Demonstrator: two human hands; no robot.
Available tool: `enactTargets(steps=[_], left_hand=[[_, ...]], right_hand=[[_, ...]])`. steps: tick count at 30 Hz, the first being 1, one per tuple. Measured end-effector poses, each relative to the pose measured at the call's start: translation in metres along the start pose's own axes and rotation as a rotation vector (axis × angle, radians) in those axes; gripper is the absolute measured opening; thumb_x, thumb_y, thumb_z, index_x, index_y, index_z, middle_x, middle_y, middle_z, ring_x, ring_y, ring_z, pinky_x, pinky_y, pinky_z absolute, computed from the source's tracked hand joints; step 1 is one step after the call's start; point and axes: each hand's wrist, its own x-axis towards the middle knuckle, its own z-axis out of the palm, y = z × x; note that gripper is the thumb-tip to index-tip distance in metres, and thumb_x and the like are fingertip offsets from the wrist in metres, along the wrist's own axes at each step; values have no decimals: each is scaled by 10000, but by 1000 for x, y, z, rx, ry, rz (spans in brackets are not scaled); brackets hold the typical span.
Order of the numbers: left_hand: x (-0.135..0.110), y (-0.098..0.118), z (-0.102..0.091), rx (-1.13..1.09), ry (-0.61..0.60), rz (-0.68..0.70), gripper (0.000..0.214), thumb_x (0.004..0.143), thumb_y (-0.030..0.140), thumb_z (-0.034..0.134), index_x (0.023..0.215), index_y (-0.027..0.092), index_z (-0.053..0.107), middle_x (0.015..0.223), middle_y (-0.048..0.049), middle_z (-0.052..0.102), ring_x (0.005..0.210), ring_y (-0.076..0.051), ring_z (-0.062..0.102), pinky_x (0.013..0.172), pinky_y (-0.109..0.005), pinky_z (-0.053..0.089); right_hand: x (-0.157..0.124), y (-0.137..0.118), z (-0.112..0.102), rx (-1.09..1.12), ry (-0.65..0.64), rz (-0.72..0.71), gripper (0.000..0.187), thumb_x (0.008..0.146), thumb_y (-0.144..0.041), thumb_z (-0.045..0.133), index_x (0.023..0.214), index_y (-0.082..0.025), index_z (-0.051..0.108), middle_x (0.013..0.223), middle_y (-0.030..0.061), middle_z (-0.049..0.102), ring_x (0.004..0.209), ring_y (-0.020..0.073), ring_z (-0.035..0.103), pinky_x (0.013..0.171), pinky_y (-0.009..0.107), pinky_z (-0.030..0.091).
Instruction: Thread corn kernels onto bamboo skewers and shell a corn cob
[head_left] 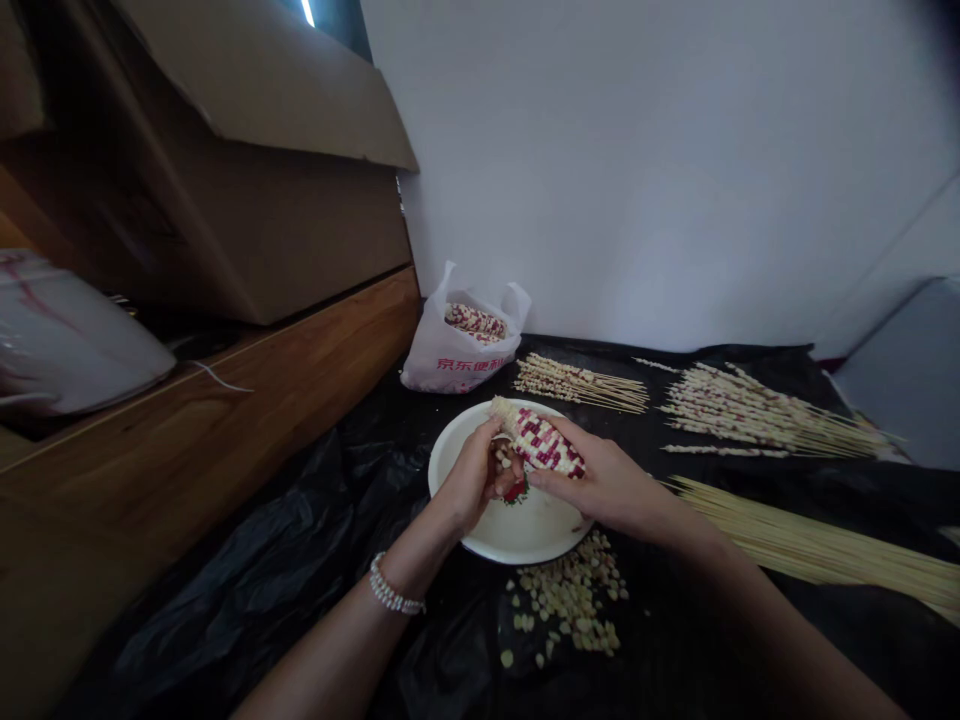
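My right hand (589, 468) is wrapped round a corn cob (546, 442) with purple and cream kernels. The cob's left end is stripped bare and points up and left. Beside that bare end is my left hand (484, 470), its thumb at the cob and its fingers curled, with loose kernels (505, 458) in the cupped palm. Both hands are above a white enamel basin (491, 545) with a red and green print inside. On the black sheet in front of the basin lies a pile of loose pale kernels (577, 595).
A white plastic bag (450, 365) of corn cobs stands behind the basin. Kernel-threaded skewers lie in a small bundle (577, 383) and a larger one (735, 410); bare sticks (817, 540) are at right. A cardboard box (300, 230) and white bucket (75, 335) stand left.
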Motion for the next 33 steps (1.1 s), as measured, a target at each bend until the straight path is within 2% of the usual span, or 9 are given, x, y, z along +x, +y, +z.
enactTargets(steps=[2, 6, 10, 15, 18, 21, 24, 28, 33], left_hand=[[-1, 0, 0, 23, -1, 5, 454, 875, 530, 389, 626, 167, 501, 503, 11, 467, 364, -47, 283, 403, -228, 192], [0, -2, -2, 31, -14, 50, 286, 840, 407, 508, 676, 172, 509, 525, 23, 492, 366, -44, 284, 408, -227, 203], [0, -3, -4, 43, -34, 55, 269, 833, 385, 518, 687, 160, 516, 542, 15, 503, 381, -44, 312, 406, -221, 193], [-1, -4, -4, 76, -47, 40, 244, 823, 339, 473, 669, 155, 514, 489, 28, 453, 389, -51, 325, 408, -210, 210], [1, -6, -4, 62, -17, 33, 51, 715, 209, 521, 720, 171, 487, 500, 46, 474, 371, -43, 319, 407, -203, 225], [1, -5, -4, 21, 0, 30, 148, 625, 133, 514, 759, 179, 469, 537, 49, 509, 360, -32, 313, 402, -196, 212], [-1, -2, -4, -31, -44, 24, 64, 689, 200, 504, 743, 171, 483, 549, 34, 516, 363, -35, 312, 399, -204, 196], [-2, 1, -3, -8, -34, 17, 263, 820, 401, 524, 709, 165, 491, 513, 34, 488, 367, -40, 304, 394, -216, 179], [-1, -2, -3, -24, -39, 29, 152, 816, 298, 540, 767, 172, 470, 603, 13, 571, 374, -33, 323, 389, -196, 198]], right_hand=[[0, -1, 0, -11, 4, -6, 559, 829, -349, 605, 1360, -211, 492, 1098, 89, 712, 893, 258, 666, 808, 402, 520], [0, -3, -1, -49, 15, -14, 539, 833, -368, 596, 1343, -217, 508, 1061, 91, 720, 861, 264, 669, 782, 411, 519], [-1, -3, 0, -114, 24, -31, 501, 841, -367, 581, 1313, -210, 529, 1044, 96, 724, 857, 274, 677, 767, 408, 516], [-1, -3, 5, -213, 52, -33, 506, 852, -349, 552, 1316, -151, 514, 1140, 180, 681, 972, 359, 646, 823, 490, 471], [-2, -4, 6, -223, 42, -39, 489, 845, -327, 561, 1305, -166, 515, 1116, 161, 691, 955, 340, 655, 807, 455, 481], [-2, -5, 4, -206, 35, -46, 449, 847, -316, 568, 1280, -206, 524, 1075, 115, 709, 904, 295, 671, 780, 403, 496], [-1, -4, 2, -200, 43, -39, 485, 848, -340, 569, 1308, -199, 505, 1092, 126, 706, 891, 301, 672, 783, 423, 497], [0, -2, 2, -193, 45, -39, 548, 853, -348, 561, 1368, -188, 460, 1079, 128, 709, 874, 303, 670, 768, 430, 502], [-1, -1, 2, -188, 38, -38, 562, 850, -335, 568, 1376, -170, 456, 1069, 131, 712, 856, 299, 672, 756, 427, 509]])
